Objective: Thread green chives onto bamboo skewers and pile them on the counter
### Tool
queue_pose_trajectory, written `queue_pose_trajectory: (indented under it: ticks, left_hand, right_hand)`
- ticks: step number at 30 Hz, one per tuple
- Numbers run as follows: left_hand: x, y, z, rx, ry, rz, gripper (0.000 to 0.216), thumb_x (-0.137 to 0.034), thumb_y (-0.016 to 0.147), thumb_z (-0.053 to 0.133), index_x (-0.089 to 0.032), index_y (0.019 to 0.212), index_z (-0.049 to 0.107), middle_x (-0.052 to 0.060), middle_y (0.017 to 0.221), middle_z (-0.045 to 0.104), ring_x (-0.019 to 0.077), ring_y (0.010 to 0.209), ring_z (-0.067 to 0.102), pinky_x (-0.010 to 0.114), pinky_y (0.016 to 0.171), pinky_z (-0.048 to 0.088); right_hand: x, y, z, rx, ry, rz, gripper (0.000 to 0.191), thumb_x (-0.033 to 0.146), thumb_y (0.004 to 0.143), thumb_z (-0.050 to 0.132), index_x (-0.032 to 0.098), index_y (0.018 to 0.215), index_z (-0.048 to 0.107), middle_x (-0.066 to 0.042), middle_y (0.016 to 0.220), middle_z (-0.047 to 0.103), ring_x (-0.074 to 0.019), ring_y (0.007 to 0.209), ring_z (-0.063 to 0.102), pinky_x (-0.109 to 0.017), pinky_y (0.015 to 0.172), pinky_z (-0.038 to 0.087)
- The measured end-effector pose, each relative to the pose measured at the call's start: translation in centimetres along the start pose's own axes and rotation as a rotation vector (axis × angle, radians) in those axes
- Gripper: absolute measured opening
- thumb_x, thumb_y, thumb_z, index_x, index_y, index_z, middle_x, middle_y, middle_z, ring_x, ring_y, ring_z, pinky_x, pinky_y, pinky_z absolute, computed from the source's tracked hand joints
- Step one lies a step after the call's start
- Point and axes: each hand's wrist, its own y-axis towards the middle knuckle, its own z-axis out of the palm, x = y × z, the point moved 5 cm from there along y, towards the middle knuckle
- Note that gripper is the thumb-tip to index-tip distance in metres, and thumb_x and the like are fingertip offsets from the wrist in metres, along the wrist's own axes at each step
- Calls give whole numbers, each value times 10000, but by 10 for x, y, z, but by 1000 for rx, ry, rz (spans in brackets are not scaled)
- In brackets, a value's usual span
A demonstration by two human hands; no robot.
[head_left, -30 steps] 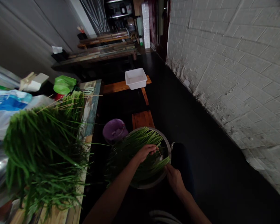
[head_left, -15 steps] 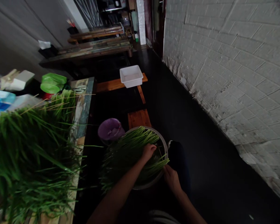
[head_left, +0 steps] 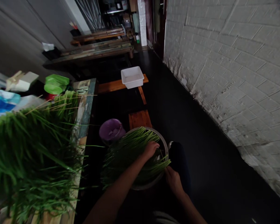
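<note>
A round metal basin (head_left: pixel 165 148) sits low in front of me, filled with long green chives (head_left: pixel 128 152) that hang over its left rim. My left hand (head_left: pixel 150 149) rests on top of the chives in the basin, fingers curled around some stalks. At the basin's near right rim, my right hand (head_left: pixel 173 179) is closed on the cut ends of a bundle of chives (head_left: pixel 160 165).
A big heap of chives (head_left: pixel 35 149) covers the worn wooden table (head_left: pixel 85 109) at left. A purple bucket (head_left: pixel 110 130) stands beside the basin. A white tub (head_left: pixel 132 77) sits on a wooden bench (head_left: pixel 112 85). Green lids (head_left: pixel 54 84) lie behind. The white brick wall (head_left: pixel 224 62) runs along the right.
My left hand has curled tighter onto the chives in the basin. My right hand stays at the rim. The view has shifted slightly.
</note>
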Motion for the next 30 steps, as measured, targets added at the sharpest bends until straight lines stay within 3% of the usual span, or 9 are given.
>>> queue_pose_trajectory:
  ticks: [4, 6, 14, 17, 20, 23, 27, 30]
  left_hand:
    - [-3, 1, 18, 33, 80, -64, 187, -98, 721, 593, -181, 844, 707, 92, 951, 603, 238, 964, 508, 359, 887, 361]
    - [-6, 3, 15, -7, 36, -29, 114, -125, 701, 637, -171, 778, 707, 96, 977, 602, 250, 988, 507, 370, 906, 351]
    - [-11, -8, -69, -147, -343, 24, 214, -336, 792, 581, -170, 895, 668, 44, 886, 640, 180, 860, 559, 294, 836, 401]
    - [-9, -15, -86, -174, -456, -6, 259, -361, 767, 607, -148, 891, 689, 55, 929, 638, 186, 917, 549, 295, 879, 382]
    - [-4, -21, -88, -115, -659, -36, 322, -368, 737, 642, -141, 961, 687, 74, 1032, 627, 197, 979, 544, 305, 890, 384]
    - [-1, -24, -92, -113, -734, -46, 313, -382, 702, 673, -136, 893, 705, 84, 1085, 615, 211, 1011, 538, 295, 857, 403]
    - [-5, -23, -94, -85, -626, -101, 327, -415, 746, 619, -143, 908, 699, 48, 871, 664, 158, 750, 579, 265, 699, 414]
    - [-13, -25, -84, 21, -722, -182, 405, -427, 751, 614, -139, 1031, 665, 47, 846, 663, 113, 612, 538, 249, 619, 385]
  right_hand:
    - [1, -4, -3, 11, -3, -13, 503, 512, 930, 287, 163, 726, 587, -24, 590, 606, -113, 498, 505, -201, 502, 387]
    - [3, -7, -6, 3, -3, -17, 515, 517, 931, 278, 159, 751, 602, -25, 592, 613, -112, 490, 501, -200, 488, 385]
    - [10, -4, -10, 14, 10, -45, 476, 485, 931, 309, 148, 779, 609, -3, 557, 568, -111, 481, 477, -203, 477, 372]
    - [15, 1, -10, 34, 33, -71, 443, 467, 932, 320, 157, 761, 585, 6, 554, 544, -104, 471, 459, -197, 454, 353]
    - [20, 3, -12, 42, 23, -77, 415, 459, 929, 334, 170, 739, 563, 21, 528, 514, -96, 443, 434, -190, 413, 317]
    - [24, 2, -14, 38, 13, -86, 397, 451, 928, 341, 178, 732, 553, 32, 520, 494, -92, 435, 423, -191, 416, 312]
    - [28, -1, -15, 39, 46, -97, 393, 449, 934, 336, 179, 737, 544, 40, 531, 479, -87, 448, 412, -189, 440, 321]
    - [35, -1, -15, 64, 70, -110, 392, 454, 937, 331, 177, 757, 542, 41, 540, 482, -85, 452, 412, -185, 441, 317]
